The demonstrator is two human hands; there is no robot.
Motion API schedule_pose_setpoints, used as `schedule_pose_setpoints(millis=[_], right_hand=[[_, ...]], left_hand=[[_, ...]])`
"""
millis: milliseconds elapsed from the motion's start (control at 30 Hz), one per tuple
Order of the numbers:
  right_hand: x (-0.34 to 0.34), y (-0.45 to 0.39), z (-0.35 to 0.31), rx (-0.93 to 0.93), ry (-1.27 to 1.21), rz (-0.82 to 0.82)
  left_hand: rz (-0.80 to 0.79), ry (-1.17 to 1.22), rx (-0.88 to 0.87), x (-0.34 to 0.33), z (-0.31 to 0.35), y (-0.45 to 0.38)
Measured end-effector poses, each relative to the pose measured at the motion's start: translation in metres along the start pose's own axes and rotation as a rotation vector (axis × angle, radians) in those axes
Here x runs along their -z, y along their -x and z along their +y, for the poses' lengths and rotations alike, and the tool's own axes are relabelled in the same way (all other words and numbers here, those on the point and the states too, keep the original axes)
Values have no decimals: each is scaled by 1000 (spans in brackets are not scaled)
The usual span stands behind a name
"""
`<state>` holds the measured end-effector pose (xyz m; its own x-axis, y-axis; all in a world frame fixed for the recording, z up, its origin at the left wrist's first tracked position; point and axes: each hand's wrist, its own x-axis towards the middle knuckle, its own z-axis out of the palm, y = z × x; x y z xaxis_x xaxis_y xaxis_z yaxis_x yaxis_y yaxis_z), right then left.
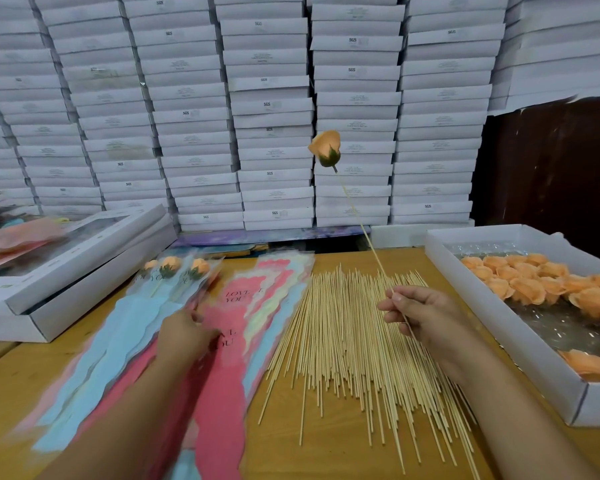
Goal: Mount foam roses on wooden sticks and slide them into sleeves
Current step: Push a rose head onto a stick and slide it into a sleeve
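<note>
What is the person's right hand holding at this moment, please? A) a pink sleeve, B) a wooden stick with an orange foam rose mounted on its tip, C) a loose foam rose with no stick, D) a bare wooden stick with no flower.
B: the right hand pinches a wooden stick that rises to an orange foam rose on its tip, while the left hand reaches onto the sleeves.

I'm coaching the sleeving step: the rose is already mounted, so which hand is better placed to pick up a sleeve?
Left. The left hand already rests on the sleeves, while the right hand is pinching the stick with the rose.
</note>
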<state>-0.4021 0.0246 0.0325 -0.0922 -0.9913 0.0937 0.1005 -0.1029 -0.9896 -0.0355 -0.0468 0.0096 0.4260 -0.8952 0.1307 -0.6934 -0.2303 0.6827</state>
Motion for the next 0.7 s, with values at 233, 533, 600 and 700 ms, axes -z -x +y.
schedule_pose_setpoints(millis=[233, 533, 600, 700], right_hand=[[-4, 2, -1, -96, -80, -189], [-10, 4, 4, -213, -310, -350], [-11, 4, 3, -198, -284, -358], [-12, 5, 1, -151, -201, -319]], left_hand=[[-184, 506, -29, 2, 46, 22], [-609, 850, -30, -6, 105, 89], [-636, 863, -20, -14, 109, 102], [-669, 816, -20, -23, 108, 117]])
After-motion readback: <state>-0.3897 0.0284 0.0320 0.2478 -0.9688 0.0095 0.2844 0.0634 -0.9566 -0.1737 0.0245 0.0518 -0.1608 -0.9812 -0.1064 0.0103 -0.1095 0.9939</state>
